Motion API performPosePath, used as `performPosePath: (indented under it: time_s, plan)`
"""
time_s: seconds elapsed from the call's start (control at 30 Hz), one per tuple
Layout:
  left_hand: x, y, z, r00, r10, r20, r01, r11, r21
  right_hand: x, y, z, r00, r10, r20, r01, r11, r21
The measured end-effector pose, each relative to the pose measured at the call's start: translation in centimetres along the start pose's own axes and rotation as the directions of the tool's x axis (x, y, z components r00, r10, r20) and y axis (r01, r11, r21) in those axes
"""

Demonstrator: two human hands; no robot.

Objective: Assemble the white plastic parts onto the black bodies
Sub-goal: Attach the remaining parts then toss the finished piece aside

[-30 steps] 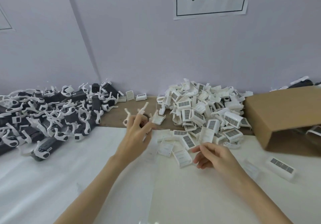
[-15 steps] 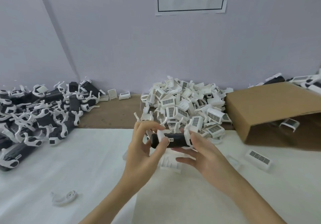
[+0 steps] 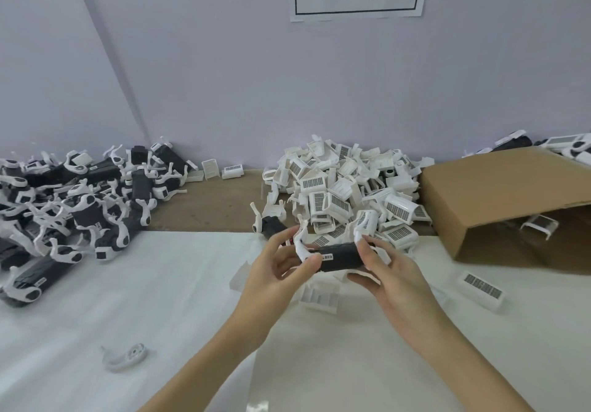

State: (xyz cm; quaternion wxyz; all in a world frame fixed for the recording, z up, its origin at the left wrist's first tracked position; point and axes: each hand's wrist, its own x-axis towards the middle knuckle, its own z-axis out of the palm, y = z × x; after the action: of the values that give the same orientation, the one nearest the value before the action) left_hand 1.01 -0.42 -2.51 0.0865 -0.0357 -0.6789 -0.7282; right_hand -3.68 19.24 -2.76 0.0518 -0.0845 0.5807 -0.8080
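Both hands hold one black body [image 3: 340,255] lengthwise above the white sheet, a small barcode label facing me. My left hand [image 3: 277,271] pinches its left end, where a white forked clip [image 3: 301,245] sits. My right hand [image 3: 385,271] grips the right end, thumb on top beside a second white part [image 3: 358,235]. Behind the hands lies a heap of loose white plastic housings [image 3: 345,194]. Another black body with a white clip [image 3: 270,224] lies just behind my left fingers.
A pile of black bodies with white clips fitted [image 3: 80,200] fills the left side. A brown cardboard box [image 3: 505,194] lies on its side at the right. Loose white parts [image 3: 319,296] [image 3: 481,288] lie near my hands, and a lone white clip [image 3: 126,354] lies front left.
A second ago my left hand held a white clip alone and my right hand held nothing. Both hands have come together on a black body with white parts and hold it level.
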Motion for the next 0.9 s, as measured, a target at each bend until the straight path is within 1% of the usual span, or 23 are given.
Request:
performPosePath:
  time_s: [0.07, 0.13, 0.17, 0.23, 0.3, 0.37, 0.4, 0.43, 0.47, 0.5, 0.57, 0.6, 0.67, 0.7, 0.77, 0.8, 0.83, 0.9]
  plan:
    - [0.3, -0.1, -0.3, 1.0, 0.008, -0.018, -0.008, 1.0, -0.027, -0.1, -0.2, -0.2, 0.999, -0.046, -0.004, 0.045, 0.99, -0.13]
    - [0.6, 0.0, -1.0, 1.0, 0.016, -0.003, -0.016, 0.998, -0.064, -0.3, -0.5, -0.3, 0.997, -0.07, 0.032, 0.075, 0.976, -0.206]
    - [0.7, 0.1, -1.2, 0.999, 0.024, 0.025, -0.022, 0.997, -0.071, -0.3, -0.7, -0.5, 0.996, -0.069, 0.058, 0.079, 0.977, -0.2]
    - [0.9, 0.1, -1.4, 0.996, 0.029, 0.079, -0.023, 0.998, -0.067, -0.3, -0.9, -0.7, 0.994, -0.057, 0.088, 0.068, 0.989, -0.132]
    - [0.9, -0.2, -1.2, 0.99, -0.019, 0.136, 0.031, 0.996, -0.083, -0.2, -1.1, -1.1, 0.991, -0.07, 0.111, 0.081, 0.992, -0.094]
    - [0.9, -0.5, -1.0, 0.98, -0.059, 0.19, 0.08, 0.992, -0.102, -0.1, -1.2, -1.5, 0.986, -0.077, 0.15, 0.097, 0.987, -0.128]
    - [1.0, -0.7, -1.2, 0.978, -0.058, 0.202, 0.078, 0.992, -0.094, 0.0, -1.2, -1.6, 0.981, -0.066, 0.18, 0.091, 0.987, -0.135]
    - [1.0, -0.7, -1.4, 0.977, -0.049, 0.205, 0.066, 0.995, -0.078, 0.1, -1.3, -1.8, 0.975, -0.041, 0.218, 0.066, 0.992, -0.106]
    - [1.1, -0.7, -1.7, 0.978, -0.03, 0.208, 0.041, 0.998, -0.053, 0.2, -1.3, -2.0, 0.965, -0.002, 0.262, 0.012, 0.999, -0.036]
    - [1.2, -0.7, -2.2, 0.976, -0.004, 0.216, 0.008, 1.0, -0.019, 0.3, -1.4, -2.2, 0.95, 0.05, 0.309, -0.075, 0.995, 0.067]
    - [1.4, -0.6, -2.9, 0.965, 0.046, 0.258, -0.067, 0.995, 0.072, 0.2, -1.9, -2.5, 0.901, 0.145, 0.408, -0.262, 0.933, 0.247]
    - [1.4, -0.4, -3.1, 0.957, 0.063, 0.284, -0.103, 0.986, 0.129, 0.1, -2.1, -2.6, 0.881, 0.188, 0.434, -0.324, 0.909, 0.263]
    - [1.4, -0.3, -3.2, 0.942, 0.092, 0.323, -0.176, 0.955, 0.24, -0.2, -1.9, -2.2, 0.871, 0.273, 0.408, -0.366, 0.915, 0.169]
    - [1.4, -0.3, -3.3, 0.933, 0.102, 0.344, -0.206, 0.937, 0.281, -0.2, -1.6, -2.0, 0.882, 0.298, 0.365, -0.362, 0.924, 0.123]
    - [1.3, -0.2, -3.4, 0.923, 0.085, 0.375, -0.212, 0.927, 0.311, -0.2, -1.0, -1.6, 0.916, 0.295, 0.272, -0.334, 0.936, 0.112]
    - [1.3, -0.2, -3.5, 0.924, 0.054, 0.379, -0.174, 0.942, 0.288, -0.2, -0.9, -1.6, 0.932, 0.269, 0.243, -0.304, 0.945, 0.123]
    - [1.3, -0.2, -3.6, 0.934, 0.009, 0.357, -0.101, 0.966, 0.238, -0.2, -0.9, -1.7, 0.947, 0.235, 0.22, -0.267, 0.955, 0.129]
    - [1.4, -0.3, -3.3, 0.964, -0.069, 0.256, 0.051, 0.996, 0.073, 0.0, -1.1, -2.0, 0.966, 0.162, 0.2, -0.19, 0.973, 0.13]
